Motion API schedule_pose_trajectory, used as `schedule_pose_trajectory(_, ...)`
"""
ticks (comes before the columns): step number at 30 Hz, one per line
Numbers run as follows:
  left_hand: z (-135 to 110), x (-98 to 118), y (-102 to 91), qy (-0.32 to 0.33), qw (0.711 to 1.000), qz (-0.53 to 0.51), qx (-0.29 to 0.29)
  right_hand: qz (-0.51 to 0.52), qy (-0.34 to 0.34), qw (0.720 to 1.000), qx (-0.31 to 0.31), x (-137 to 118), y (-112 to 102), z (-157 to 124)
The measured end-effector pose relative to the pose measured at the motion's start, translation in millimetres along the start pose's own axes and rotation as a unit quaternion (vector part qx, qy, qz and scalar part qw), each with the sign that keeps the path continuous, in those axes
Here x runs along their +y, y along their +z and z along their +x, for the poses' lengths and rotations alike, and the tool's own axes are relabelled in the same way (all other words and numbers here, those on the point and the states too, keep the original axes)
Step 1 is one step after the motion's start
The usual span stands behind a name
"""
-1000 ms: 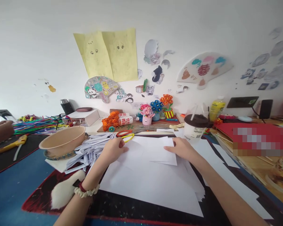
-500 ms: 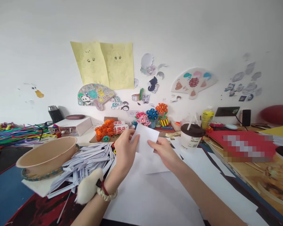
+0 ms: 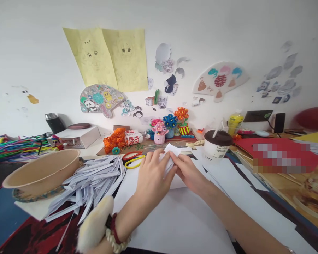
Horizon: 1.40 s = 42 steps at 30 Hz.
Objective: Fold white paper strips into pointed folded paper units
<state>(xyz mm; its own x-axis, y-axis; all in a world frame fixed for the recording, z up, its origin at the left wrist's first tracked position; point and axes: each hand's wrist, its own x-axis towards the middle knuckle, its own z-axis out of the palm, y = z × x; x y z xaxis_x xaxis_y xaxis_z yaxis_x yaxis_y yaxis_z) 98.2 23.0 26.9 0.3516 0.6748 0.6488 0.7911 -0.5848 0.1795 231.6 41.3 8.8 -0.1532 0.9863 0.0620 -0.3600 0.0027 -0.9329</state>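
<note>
paper: small white paper (image 3: 173, 151) sits mid-table, touching both hands, poking out far of the fingertips
left hand (image 3: 153, 176): fingers folded over its left part
right hand (image 3: 188, 172): pinching its right edge
nearer: neither, we read it as level
axis: mostly hidden; looks left-right
under: white sheet (image 3: 175, 218)

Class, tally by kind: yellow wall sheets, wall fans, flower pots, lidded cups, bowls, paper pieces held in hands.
yellow wall sheets: 2
wall fans: 2
flower pots: 3
lidded cup: 1
bowl: 1
held paper piece: 1
Total: 10
</note>
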Motion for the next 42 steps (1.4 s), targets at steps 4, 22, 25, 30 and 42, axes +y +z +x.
schedule_pose_trajectory(4, 7, -15, -9.2, -0.173, 0.955, -0.241, 0.009, -0.065, -0.019, 0.998, -0.017, 2, -2, 0)
schedule_pose_trajectory(22, 6, -12, -11.6, -0.244, 0.831, -0.497, -0.044, -0.143, -0.129, 0.978, 0.082, -21, -2, -9)
schedule_pose_trajectory(25, 6, -8, -13.3, -0.262, 0.796, -0.544, -0.044, -0.137, -0.106, 0.982, 0.070, -25, -1, -11)
schedule_pose_trajectory(30, 6, -6, -13.1, -0.277, 0.787, -0.551, -0.031, -0.150, -0.112, 0.980, 0.069, -27, -1, -12)
schedule_pose_trajectory(42, 5, -3, -16.2, -0.260, 0.778, -0.571, -0.031, -0.142, -0.131, 0.981, 0.037, -28, -4, -15)
